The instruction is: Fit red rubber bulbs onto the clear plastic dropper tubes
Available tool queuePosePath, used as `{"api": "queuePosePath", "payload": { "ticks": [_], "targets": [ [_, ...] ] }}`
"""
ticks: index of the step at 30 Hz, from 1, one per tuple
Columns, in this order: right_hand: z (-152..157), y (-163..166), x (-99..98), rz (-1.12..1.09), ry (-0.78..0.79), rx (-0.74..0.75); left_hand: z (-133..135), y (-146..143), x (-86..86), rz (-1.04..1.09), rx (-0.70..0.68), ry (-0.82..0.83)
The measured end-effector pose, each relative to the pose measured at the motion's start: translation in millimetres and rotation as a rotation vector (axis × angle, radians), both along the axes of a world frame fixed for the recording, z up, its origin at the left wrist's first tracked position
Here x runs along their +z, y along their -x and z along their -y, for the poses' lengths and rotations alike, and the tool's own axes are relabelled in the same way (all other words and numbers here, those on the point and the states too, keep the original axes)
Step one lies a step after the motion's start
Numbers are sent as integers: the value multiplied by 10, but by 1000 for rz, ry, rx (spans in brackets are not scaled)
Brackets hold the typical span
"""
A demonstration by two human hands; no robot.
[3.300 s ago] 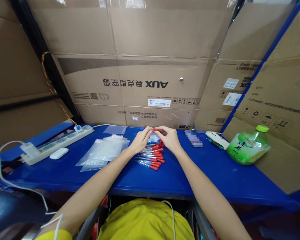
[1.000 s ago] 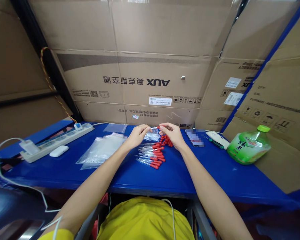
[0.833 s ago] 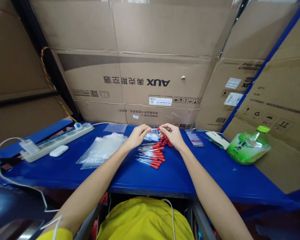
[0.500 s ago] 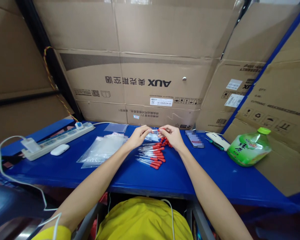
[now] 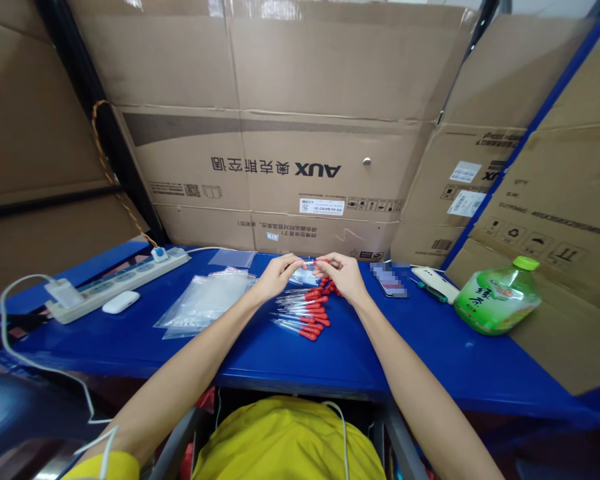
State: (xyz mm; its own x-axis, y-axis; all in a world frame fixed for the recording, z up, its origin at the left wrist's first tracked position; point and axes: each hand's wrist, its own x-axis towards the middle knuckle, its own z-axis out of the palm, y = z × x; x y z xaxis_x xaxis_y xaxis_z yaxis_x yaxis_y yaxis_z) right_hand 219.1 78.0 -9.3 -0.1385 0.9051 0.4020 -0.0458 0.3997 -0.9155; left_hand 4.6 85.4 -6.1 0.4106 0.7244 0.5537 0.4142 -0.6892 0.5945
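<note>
Over the back of the blue table, my left hand (image 5: 277, 275) is closed in a pinch on a clear glass dropper tube (image 5: 309, 263). My right hand (image 5: 346, 276) pinches the tube's other end, where a bit of red shows; the fingers hide most of it. Just below the hands lies a pile of clear tubes (image 5: 304, 277), with loose red rubber bulbs (image 5: 333, 287) under my right hand. Nearer to me, several droppers with red bulbs (image 5: 307, 313) lie in a column, bulbs to the right.
Clear plastic bags (image 5: 205, 301) lie to the left, near a power strip (image 5: 125, 283) and a white earbud case (image 5: 121, 302). A phone (image 5: 389, 279), a white and green tool (image 5: 435, 285) and a green bottle (image 5: 498, 297) are on the right. Cardboard (image 5: 280, 133) walls the back.
My hands stay in nearly the same place, still pinching the tube between them. My right fingers have shifted slightly to the left. The rest lies unchanged.
</note>
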Motion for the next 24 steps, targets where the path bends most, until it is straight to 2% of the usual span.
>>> {"api": "queuePosePath", "payload": {
  "ticks": [18,24],
  "targets": [
    [24,12,5,-68,48,50,2,16,10,-10,-38,67],
    [36,15,-8,-18,32,57,28,3,28,1,-59,107]
  ]
}}
